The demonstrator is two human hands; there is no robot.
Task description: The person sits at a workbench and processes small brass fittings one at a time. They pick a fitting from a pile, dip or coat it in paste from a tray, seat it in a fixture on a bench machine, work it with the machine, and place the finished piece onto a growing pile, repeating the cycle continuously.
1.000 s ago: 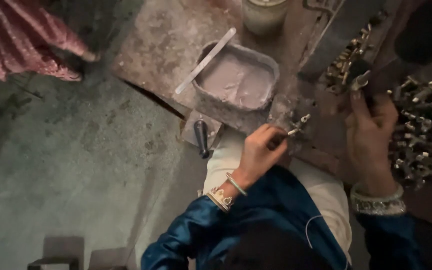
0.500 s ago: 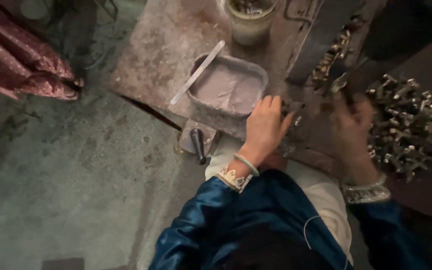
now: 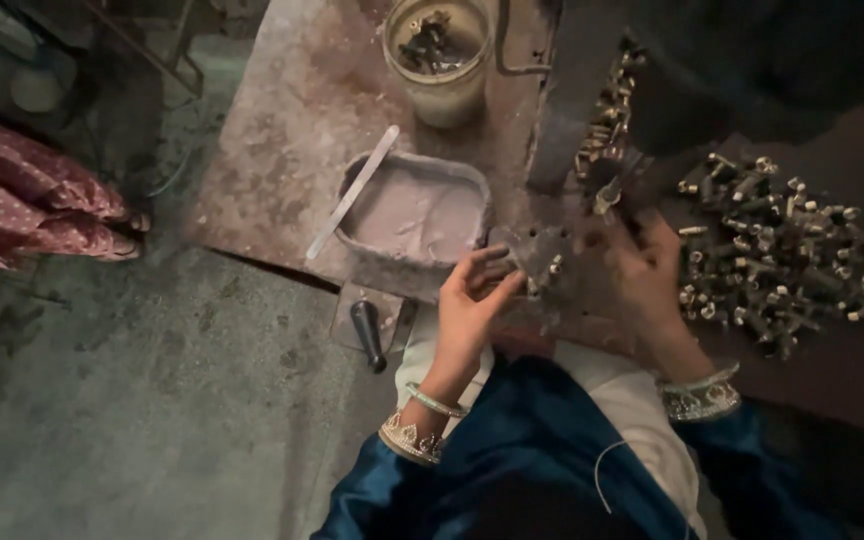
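Flanking hands (image 3: 562, 285): paste tray (image 3: 414, 212); fittings heap (image 3: 777, 255).

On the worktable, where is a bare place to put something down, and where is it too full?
Bare room: the rusty table left of the grey tub and its flat stick, below-left of the jar. Crowded: around the left hand and right hand, and at the pile of small metal parts.

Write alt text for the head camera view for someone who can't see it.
Seen from above, a person's left hand and right hand work on small metal parts at a worn bench, between a tray of grey paste and a heap of metal fittings. A jar stands behind.
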